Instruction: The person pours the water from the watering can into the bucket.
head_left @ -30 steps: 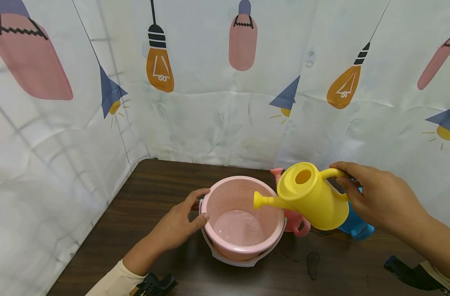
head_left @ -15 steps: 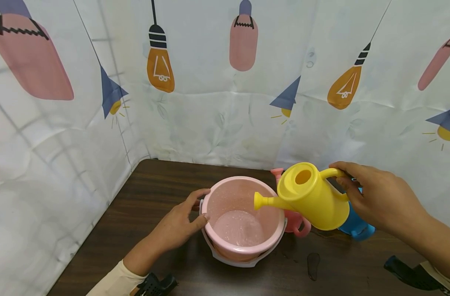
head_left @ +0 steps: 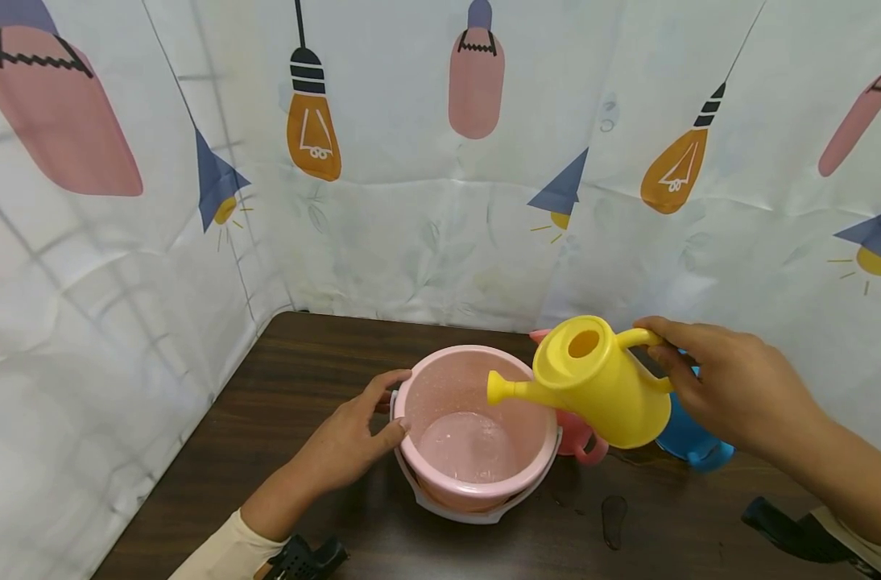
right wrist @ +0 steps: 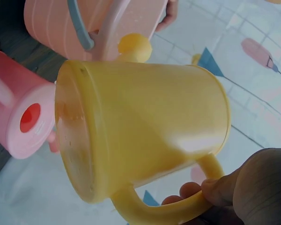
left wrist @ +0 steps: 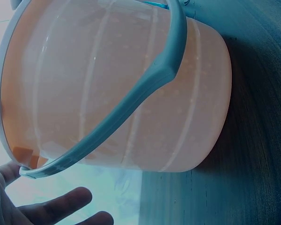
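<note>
Tilted, a yellow toy watering can (head_left: 600, 387) hangs with its spout over the right side of a pink bucket (head_left: 477, 487). My right hand (head_left: 738, 387) grips the can's handle; thumb and curled fingers around it show in the right wrist view. Droplets and a wet sheen cover the bucket's bottom. My left hand (head_left: 342, 435) is spread at the bucket's left side, thumb and forefinger touching the rim. In the left wrist view, other fingers (left wrist: 61, 206) extend away from the bucket wall. The bucket's grey handle (left wrist: 126, 108) hangs down along its side.
A pink watering can (head_left: 574, 435) stands just right of the bucket, partly hidden behind the yellow one. Farther right is a blue watering can (head_left: 690, 435). A small wet patch (head_left: 613, 519) lies on the dark wooden table (head_left: 288, 379). Printed white sheeting (head_left: 411, 242) lines the back and left.
My right hand has carried the yellow watering can slightly left, so its spout reaches a little farther over the bucket. The left hand and bucket have kept their places.
</note>
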Demonstrator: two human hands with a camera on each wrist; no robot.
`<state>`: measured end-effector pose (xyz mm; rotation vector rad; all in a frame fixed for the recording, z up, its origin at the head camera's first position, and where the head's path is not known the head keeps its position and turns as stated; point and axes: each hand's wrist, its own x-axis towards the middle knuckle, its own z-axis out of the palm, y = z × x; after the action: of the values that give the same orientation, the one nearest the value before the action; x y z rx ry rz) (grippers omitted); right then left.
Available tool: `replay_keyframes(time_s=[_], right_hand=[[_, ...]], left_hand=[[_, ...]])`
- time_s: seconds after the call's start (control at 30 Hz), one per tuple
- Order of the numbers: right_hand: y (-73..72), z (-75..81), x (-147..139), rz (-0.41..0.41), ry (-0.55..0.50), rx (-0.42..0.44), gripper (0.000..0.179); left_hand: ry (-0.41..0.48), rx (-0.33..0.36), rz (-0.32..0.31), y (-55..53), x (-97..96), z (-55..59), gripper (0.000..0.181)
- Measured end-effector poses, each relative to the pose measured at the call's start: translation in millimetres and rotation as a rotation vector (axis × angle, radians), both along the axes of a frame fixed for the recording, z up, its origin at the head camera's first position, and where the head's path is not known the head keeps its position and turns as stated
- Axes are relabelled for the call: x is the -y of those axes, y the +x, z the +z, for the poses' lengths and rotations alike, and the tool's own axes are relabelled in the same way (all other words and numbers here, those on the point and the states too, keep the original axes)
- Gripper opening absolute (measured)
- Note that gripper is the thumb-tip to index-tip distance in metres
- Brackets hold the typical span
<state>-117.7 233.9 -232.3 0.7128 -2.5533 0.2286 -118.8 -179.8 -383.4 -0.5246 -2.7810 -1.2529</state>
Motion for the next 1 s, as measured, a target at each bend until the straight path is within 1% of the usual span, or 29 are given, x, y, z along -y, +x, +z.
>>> replay_keyframes(time_s=[0.23,0.63,0.83,1.0], right_hand=[[-2.1,0.0,6,0.055,-0.013,-0.034,0.04],[-3.9,1.6,15,0.072,-0.032,0.015,0.04],[-6.2,2.2,20,0.107,-0.037,0.015,0.041],[-6.0,2.6,24,0.114,-0.047,0.02,0.041]], left_hand=[[-0.006,0.01,0.005,0.2,-0.3,0.8,0.062],[-0.004,0.013,0.003,0.2,0.3,0.6,0.062],[-0.007,0.015,0.004,0.5,0.2,0.3,0.062],[-0.014,0.021,0.003,0.4,0.6,1.0,0.061]])
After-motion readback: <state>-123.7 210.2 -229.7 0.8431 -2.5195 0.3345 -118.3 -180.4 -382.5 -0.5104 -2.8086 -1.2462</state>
